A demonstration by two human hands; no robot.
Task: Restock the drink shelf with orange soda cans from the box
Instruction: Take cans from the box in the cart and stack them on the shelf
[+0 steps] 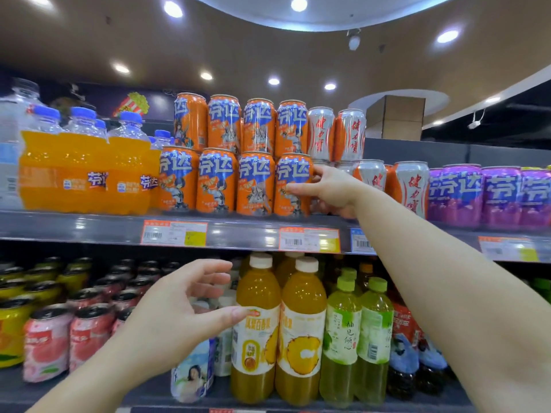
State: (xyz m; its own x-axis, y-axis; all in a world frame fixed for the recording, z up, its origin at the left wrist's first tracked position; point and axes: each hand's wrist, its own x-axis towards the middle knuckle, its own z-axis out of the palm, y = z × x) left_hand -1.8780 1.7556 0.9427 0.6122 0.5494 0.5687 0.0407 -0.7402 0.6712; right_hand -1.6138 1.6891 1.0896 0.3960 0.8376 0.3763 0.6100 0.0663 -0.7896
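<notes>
Orange soda cans stand in two stacked rows on the upper shelf (pixel 244 231). My right hand (pixel 328 190) reaches up to the rightmost orange can of the lower row (pixel 290 186), with its fingers spread around that can's right side and touching it. The upper row of orange cans (pixel 241 125) rests on top of the lower one. My left hand (pixel 182 314) hovers lower, in front of the shelf below, with the fingers apart and nothing in it. The box is out of view.
Silver-and-red cans (pixel 413 186) stand right of the orange cans, then purple cans (pixel 462 195). A pack of orange soda bottles (pixel 86 171) sits at the left. Below are yellow juice bottles (pixel 259 329), green tea bottles (pixel 343 338) and pink cans (pixel 44 344).
</notes>
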